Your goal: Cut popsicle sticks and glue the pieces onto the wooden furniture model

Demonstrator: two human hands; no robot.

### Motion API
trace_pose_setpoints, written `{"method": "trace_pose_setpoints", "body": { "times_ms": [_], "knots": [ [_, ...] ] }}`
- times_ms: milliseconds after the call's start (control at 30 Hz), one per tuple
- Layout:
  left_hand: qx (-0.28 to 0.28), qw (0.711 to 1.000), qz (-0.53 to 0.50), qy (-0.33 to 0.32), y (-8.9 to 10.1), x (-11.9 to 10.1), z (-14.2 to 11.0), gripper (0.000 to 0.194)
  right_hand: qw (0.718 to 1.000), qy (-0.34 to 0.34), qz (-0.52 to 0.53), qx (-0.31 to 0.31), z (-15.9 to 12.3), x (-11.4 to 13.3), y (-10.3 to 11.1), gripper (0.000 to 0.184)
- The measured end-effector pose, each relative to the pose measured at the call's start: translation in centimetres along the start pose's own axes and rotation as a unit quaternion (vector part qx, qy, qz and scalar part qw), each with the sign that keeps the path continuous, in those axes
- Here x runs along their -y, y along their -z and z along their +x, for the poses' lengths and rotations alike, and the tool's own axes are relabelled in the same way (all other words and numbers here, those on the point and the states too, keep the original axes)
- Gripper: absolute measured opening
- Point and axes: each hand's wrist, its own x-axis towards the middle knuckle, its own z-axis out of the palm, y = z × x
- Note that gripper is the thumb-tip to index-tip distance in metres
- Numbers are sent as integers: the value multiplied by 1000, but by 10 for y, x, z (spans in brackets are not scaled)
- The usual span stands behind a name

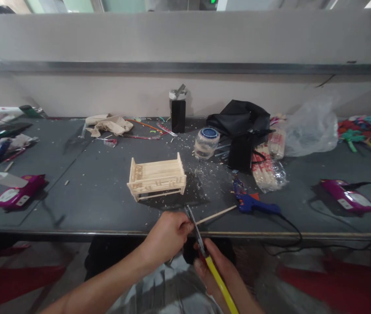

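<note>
My left hand (171,230) is closed, pinching one end of a thin wooden stick (218,213) near the table's front edge. The stick slants up to the right, its far end close to a blue glue gun (254,205). Yellow-handled scissors (218,281) are in my right hand (216,264), whose fingers are wrapped round the handles. Their grey blades meet the stick just right of my left fingertips; whether they have bitten into it I cannot tell. Beyond my hands a small bed-like frame (157,174) of wooden sticks stands upright.
Behind are a lidded clear jar (206,144), a black box (178,114), a black bag (241,120) and packs of wooden sticks (266,170). Purple devices (349,197) lie at both sides, with a cord trailing at the right. Wood crumbs litter the grey table (97,183).
</note>
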Motion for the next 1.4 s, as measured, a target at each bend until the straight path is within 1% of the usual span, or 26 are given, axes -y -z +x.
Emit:
{"method": "trace_pose_setpoints", "body": {
  "times_ms": [67,100,267,433,600,667,767,833,900,1000,1100,1300,1400],
  "knots": [
    [0,1000,12,-14,-1,2,0,30,1000,28,10,-7,2,-1,-2,30],
    [-1,1000,18,-22,-1,3,0,30,999,31,13,-7,2,-1,-3,29],
    [-3,997,62,-55,-1,6,0,25,1000,1,13,0,0,-11,-6,28],
    [16,985,168,-35,-1,3,-2,26,1000,-1,21,7,-1,-20,-5,26],
    [32,971,234,-48,-1,4,-4,24,1000,8,22,17,1,-13,-2,26],
    [38,969,239,-57,-2,5,-5,24,999,-18,42,12,2,-11,-1,27],
    [47,967,242,-65,-4,4,-6,22,994,-77,68,25,4,-15,-1,33],
    [52,966,245,-65,-6,2,-6,21,992,-92,76,28,8,-19,-4,37],
    [55,968,238,-60,-5,0,-5,21,990,-103,91,17,13,-22,-9,37],
    [56,974,211,-51,-3,-2,-4,22,984,-131,119,-25,22,-24,-19,32],
    [56,977,203,-46,-2,-2,-2,24,980,-136,127,-67,27,-24,-25,30],
    [40,966,253,-34,-3,-4,0,22,971,-153,138,-118,31,-29,-30,28],
    [55,959,275,-31,-1,-8,2,22,976,-128,129,-117,33,-30,-30,26]
  ]
}}
